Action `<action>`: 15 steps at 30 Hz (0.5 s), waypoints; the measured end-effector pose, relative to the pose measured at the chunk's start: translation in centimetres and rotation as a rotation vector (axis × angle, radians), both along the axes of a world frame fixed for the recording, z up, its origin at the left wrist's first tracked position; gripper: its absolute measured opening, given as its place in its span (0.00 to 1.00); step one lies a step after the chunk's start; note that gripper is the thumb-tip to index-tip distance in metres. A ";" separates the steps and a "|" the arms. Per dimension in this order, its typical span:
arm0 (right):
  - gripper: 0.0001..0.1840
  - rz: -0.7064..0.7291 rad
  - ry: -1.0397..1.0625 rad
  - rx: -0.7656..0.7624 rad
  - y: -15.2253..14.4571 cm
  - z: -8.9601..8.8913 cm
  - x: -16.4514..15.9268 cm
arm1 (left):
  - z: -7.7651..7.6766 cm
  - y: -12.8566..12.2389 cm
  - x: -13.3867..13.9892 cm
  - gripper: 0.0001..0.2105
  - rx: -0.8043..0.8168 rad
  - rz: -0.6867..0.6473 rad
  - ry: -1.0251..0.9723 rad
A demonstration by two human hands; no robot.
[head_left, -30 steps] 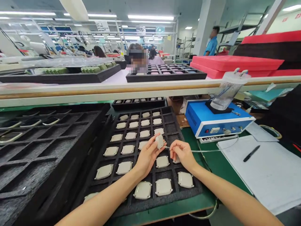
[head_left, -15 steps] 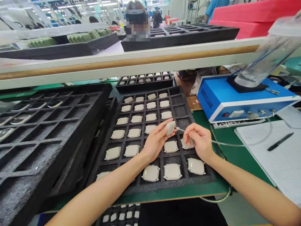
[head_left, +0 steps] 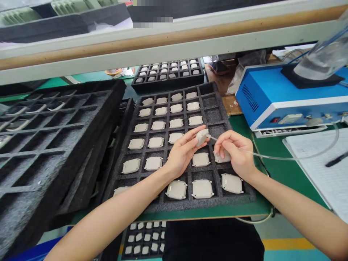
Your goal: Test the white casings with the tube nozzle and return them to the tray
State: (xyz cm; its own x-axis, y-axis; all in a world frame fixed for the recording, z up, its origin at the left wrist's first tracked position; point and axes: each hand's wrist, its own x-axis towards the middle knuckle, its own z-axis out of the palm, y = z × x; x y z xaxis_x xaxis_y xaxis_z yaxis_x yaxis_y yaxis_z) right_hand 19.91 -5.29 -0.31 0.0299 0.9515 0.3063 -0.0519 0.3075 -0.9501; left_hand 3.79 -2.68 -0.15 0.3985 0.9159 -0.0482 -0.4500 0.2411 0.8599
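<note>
Between the thumb and fingers of my left hand (head_left: 185, 150) is a beige watch case (head_left: 202, 138), tilted on edge above the foam tray. My right hand (head_left: 236, 150) pinches a thin clear tube (head_left: 274, 157) near its end. The tube's tip (head_left: 210, 137) meets the side of the case; whether it goes in, I cannot tell. Below both hands lies a black foam tray (head_left: 174, 207) with rows of similar beige cases, such as one case (head_left: 202, 189) at the front. My right fingers partly cover another case (head_left: 223, 156) in its pocket.
A blue dispenser box (head_left: 261, 94) with a clear cylinder (head_left: 320, 59) on top stands at right, beside paper (head_left: 307, 145) and a black pen (head_left: 337, 159). Stacked foam trays (head_left: 67, 145) rise at left. A shelf beam (head_left: 163, 47) crosses above a farther tray (head_left: 168, 87).
The camera view has tipped downward, so the shelf sits higher in the picture. The tube tip has come up against the case's edge. Both hands keep their holds.
</note>
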 end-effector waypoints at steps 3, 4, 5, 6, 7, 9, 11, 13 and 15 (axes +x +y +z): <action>0.08 0.003 0.009 0.004 0.0 0.0 0.0 | 0.1 0.0 0.0 0.15 0.002 -0.001 -0.005; 0.08 0.002 0.013 0.007 -0.1 0.0 0.0 | 0.1 0.0 0.0 0.15 0.003 -0.002 -0.005; 0.08 0.001 0.015 0.010 -0.1 -0.1 0.0 | 0.1 0.0 0.0 0.15 0.005 -0.004 -0.005; 0.08 0.000 0.016 0.013 -0.1 -0.1 0.0 | 0.1 0.0 0.0 0.15 0.006 -0.005 -0.004; 0.08 0.000 0.017 0.016 -0.1 -0.1 0.0 | 0.1 0.0 0.0 0.15 0.005 -0.005 -0.003; 0.08 0.000 0.019 0.019 0.0 -0.2 0.0 | 0.1 0.0 -0.1 0.15 0.004 -0.001 0.003; 0.08 0.004 0.018 0.019 0.0 -0.2 0.0 | 0.1 -0.1 0.0 0.15 0.002 0.008 0.011; 0.08 0.005 0.014 0.017 0.0 -0.2 0.0 | 0.1 -0.1 0.0 0.15 0.004 0.012 0.018; 0.08 0.002 0.004 0.012 0.0 -0.2 0.0 | 0.1 -0.1 0.0 0.15 0.006 0.009 0.021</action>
